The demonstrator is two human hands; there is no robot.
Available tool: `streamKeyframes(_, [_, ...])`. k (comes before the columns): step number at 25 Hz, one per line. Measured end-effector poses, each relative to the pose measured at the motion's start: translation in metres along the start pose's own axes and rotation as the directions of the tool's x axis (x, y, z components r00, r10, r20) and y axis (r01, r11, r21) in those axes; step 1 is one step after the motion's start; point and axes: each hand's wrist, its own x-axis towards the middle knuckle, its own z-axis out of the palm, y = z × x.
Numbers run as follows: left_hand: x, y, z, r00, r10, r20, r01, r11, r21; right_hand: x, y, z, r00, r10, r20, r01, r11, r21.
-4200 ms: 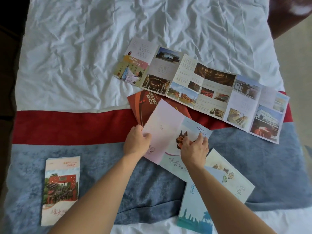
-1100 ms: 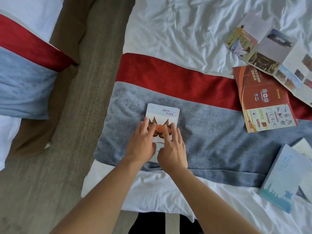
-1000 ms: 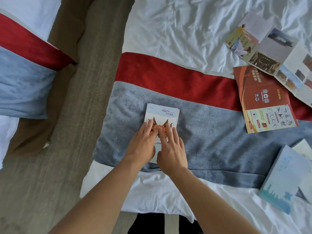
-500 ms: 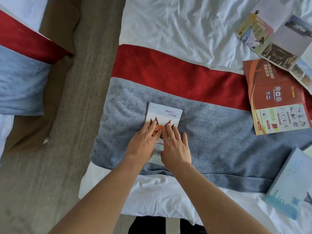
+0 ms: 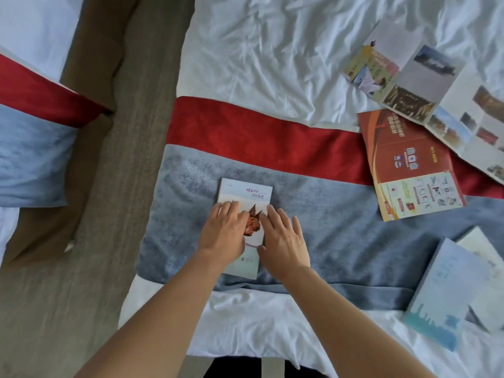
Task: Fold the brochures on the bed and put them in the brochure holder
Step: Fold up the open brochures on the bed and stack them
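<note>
- Lying at frame centre on the grey band (image 5: 341, 227) of the bed: folded brochure (image 5: 246, 197), white with purple script and a red-brown picture.
- Pressing flat on its left half: left hand (image 5: 225, 234), fingers straight and close together.
- Resting along its right edge, partly on the grey band: right hand (image 5: 283, 240), fingers straight and slightly spread, thumb touching the paper.
- Lying at right of frame across the red band (image 5: 259, 137) and the grey: red brochure (image 5: 409, 165), flat.
- Stretching over white sheet (image 5: 272, 50) toward upper right, overlapping the red brochure's top corner: long unfolded brochure (image 5: 425, 77) with photo panels.
- Sitting at lower right, cut by the frame edge: pale blue brochure (image 5: 444, 293), over another white one (image 5: 482, 249).
- Showing at left of frame: brown floor (image 5: 109, 186), second bed (image 5: 30, 132).
</note>
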Motion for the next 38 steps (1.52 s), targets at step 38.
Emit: streamKeyframes(38, [0.221,0.301,-0.049,0.88,-0.407,0.246,0.415,0.406,-0.814,-0.042,0.338,-0.084,0.931,0.352,-0.09,-0.321,0.913,0.251])
